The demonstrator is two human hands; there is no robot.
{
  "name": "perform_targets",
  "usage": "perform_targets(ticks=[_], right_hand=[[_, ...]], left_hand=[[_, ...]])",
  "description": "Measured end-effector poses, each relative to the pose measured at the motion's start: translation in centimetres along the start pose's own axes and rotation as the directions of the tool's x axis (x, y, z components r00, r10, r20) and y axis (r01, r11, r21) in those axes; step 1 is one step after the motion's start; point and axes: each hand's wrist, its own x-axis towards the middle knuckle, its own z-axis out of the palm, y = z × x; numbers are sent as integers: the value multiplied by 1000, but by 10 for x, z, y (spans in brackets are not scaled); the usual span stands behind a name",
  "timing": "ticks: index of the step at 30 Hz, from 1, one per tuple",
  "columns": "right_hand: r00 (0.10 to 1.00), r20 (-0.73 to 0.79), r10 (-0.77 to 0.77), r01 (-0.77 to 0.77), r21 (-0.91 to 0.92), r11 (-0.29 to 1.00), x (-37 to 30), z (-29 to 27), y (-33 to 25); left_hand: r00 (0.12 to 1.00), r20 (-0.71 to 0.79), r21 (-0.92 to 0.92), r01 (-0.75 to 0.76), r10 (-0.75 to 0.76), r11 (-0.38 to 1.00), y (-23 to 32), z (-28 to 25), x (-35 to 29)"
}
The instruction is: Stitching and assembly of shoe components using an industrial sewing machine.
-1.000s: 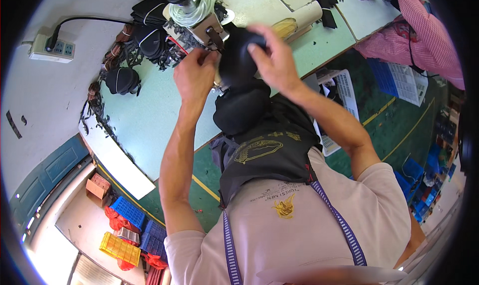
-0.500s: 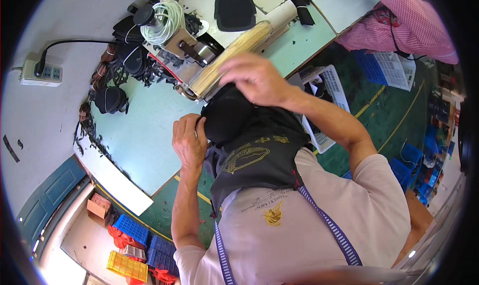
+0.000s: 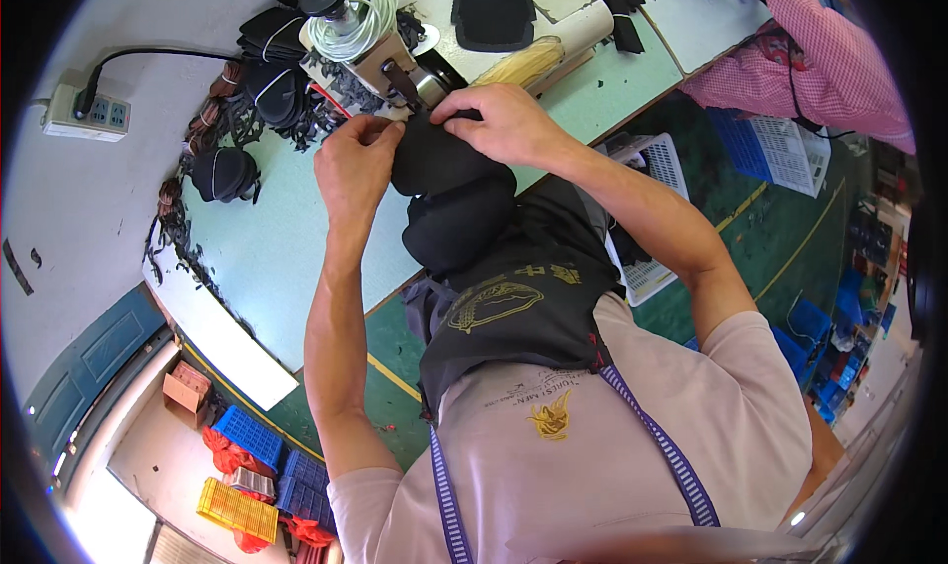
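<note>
So, I've got left hand [image 3: 354, 167] and right hand [image 3: 506, 125] pinched nearly closed on the black rounded fabric piece [image 3: 431, 159] by the cream metal machine [image 3: 381, 70]; edge-aligning, I reckon; next needs steady guiding.

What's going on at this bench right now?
A person is at a work table with both hands on a black padded piece, close against a small machine. The left hand pinches its left edge, and the right hand has its fingers at the upper right edge. More black padding sits just below it, by the apron. Another black piece lies flat beyond the machine. Someone in pink checks is at the far right.
</note>
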Motion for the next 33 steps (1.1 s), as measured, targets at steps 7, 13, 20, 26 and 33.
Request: perform_targets(ticks=[7,13,20,26,33], right_hand=[[983,-159,-96,57,-235,970,6,-14,-15],[977,-77,-199,209,165,964,-22,-32,-6],[992,104,66,-116,610,784,-24,13,-5],[989,-104,108,-46,477,878,-15,23,4],[980,-174,93,10,516,856,-36,3,-2]], left_hand=[[998,-59,16,-20,21,1000,11,16,6],[997,-7,-209,-83,83,974,-7,11,-16],[984,180,-279,68,-17,958,-10,-9,-10],[999,13,-120,-42,44,992,-1,7,11],[984,171,-433,120,-49,893,1,4,-14]])
